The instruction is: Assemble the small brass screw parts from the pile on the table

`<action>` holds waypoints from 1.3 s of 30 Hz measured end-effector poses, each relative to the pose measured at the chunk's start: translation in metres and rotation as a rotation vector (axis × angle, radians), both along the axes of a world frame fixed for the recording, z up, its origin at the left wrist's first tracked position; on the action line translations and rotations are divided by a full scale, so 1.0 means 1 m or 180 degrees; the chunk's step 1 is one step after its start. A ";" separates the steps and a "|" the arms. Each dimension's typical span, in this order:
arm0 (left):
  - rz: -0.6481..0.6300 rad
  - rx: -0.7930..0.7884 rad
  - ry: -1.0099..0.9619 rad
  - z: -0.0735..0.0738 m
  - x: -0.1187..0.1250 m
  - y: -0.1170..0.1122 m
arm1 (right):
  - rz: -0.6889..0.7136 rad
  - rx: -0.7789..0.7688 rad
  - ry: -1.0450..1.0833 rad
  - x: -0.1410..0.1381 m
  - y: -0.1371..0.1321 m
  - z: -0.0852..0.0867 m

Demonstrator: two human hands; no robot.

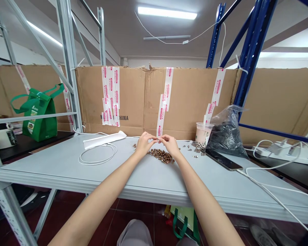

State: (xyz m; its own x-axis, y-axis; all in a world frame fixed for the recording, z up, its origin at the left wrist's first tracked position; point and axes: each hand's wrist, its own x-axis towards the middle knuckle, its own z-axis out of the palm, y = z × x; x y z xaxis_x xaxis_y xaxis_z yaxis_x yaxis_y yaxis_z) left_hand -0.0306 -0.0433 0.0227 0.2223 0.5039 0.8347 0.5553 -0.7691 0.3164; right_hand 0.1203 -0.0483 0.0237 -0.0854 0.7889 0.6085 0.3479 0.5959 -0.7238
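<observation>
My left hand [145, 142] and my right hand [169, 144] meet fingertip to fingertip just above the table. Both are closed in a pinch, and whatever sits between the fingers is too small to make out. Right below them lies a heap of small brass-coloured metal parts, like screws [161, 156]. Some silvery small metal parts [195, 150] are scattered to the right of my right hand. A few more brownish pieces [134, 146] show at the left, beside my left hand.
On the grey table [74, 174], a white cable [97, 164] and folded white paper [105, 139] lie left. At right stand a bubble tea cup [203, 135], a phone [223, 160] and a bag of dark material [227, 133]. A cardboard wall [133, 92] closes the back.
</observation>
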 end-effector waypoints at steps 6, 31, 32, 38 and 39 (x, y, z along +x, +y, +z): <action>0.0042 -0.0005 0.0069 0.000 -0.001 0.000 | -0.0173 0.0127 -0.0586 0.000 0.000 -0.005; 0.0000 0.0059 0.0084 0.002 0.001 -0.004 | -0.0190 0.0198 -0.0522 0.000 -0.001 -0.003; 0.0007 0.0082 0.0089 0.002 0.001 -0.004 | -0.0217 0.0228 -0.0514 -0.001 -0.002 -0.003; 0.0063 0.0368 0.0339 0.003 -0.001 -0.006 | -0.0214 0.0290 -0.0488 -0.002 -0.003 -0.002; 0.0093 0.0423 0.0405 0.003 -0.001 -0.006 | -0.0192 0.0278 -0.0472 -0.003 -0.002 -0.003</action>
